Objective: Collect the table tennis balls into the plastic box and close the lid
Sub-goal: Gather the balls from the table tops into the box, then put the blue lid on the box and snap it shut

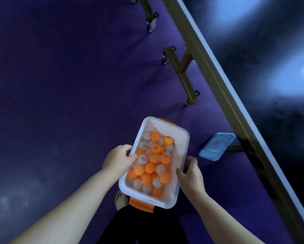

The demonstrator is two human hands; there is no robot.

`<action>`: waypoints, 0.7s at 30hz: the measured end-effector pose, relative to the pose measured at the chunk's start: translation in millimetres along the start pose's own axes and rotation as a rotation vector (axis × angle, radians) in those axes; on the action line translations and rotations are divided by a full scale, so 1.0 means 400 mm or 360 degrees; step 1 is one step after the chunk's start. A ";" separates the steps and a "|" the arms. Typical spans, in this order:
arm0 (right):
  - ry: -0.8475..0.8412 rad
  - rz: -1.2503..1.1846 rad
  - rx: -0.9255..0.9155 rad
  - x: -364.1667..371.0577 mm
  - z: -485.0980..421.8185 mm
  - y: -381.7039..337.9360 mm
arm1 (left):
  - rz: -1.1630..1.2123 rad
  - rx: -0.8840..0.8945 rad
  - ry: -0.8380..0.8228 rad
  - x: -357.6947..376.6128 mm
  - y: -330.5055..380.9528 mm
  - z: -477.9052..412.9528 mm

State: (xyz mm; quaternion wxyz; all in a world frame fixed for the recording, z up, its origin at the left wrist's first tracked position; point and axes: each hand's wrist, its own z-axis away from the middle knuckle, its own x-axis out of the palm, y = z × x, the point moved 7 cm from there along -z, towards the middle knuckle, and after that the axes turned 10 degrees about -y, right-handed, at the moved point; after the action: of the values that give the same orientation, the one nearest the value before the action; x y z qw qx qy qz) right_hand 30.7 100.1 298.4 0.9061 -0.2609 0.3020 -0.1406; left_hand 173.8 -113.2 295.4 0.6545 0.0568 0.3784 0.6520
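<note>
A clear plastic box (pixel 180 138) with orange clips at both short ends is held in the air above the purple floor. Several orange and white table tennis balls (pixel 152 162) fill its bottom. My left hand (pixel 117 158) grips the box's left long rim, thumb over the edge. My right hand (pixel 191 175) grips the right long rim. The box has no lid on it. A blue lid (pixel 216 146) lies flat on the floor to the right of the box, next to the table frame.
A table tennis table (pixel 271 85) runs diagonally along the right, its brown frame rail (pixel 223 95) and wheeled legs (pixel 183 74) standing on the purple floor (pixel 68 85). My bare foot (pixel 120 199) and dark trousers show below the box.
</note>
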 end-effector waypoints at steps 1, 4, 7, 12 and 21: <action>-0.0002 -0.0040 0.0028 0.012 -0.027 0.024 | 0.0057 -0.0015 -0.0018 0.024 -0.024 -0.026; -0.0041 -0.0038 0.0098 0.059 -0.160 0.131 | 0.0182 0.0002 -0.0086 0.131 -0.088 -0.159; -0.0018 -0.0008 0.0134 0.087 -0.339 0.256 | 0.0302 -0.0013 -0.0092 0.261 -0.145 -0.327; 0.0128 0.0110 0.0101 0.120 -0.620 0.453 | 0.0331 0.0022 -0.0065 0.467 -0.240 -0.602; 0.0350 0.0037 -0.0133 0.125 -0.981 0.723 | 0.0209 0.0247 -0.0093 0.724 -0.282 -1.005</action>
State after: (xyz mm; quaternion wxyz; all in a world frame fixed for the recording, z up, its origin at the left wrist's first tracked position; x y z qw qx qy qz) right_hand -145.7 165.8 -154.1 0.8574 -0.2778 0.4082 -0.1451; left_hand -3.3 -38.1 -175.0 0.6148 0.1510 0.4039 0.6604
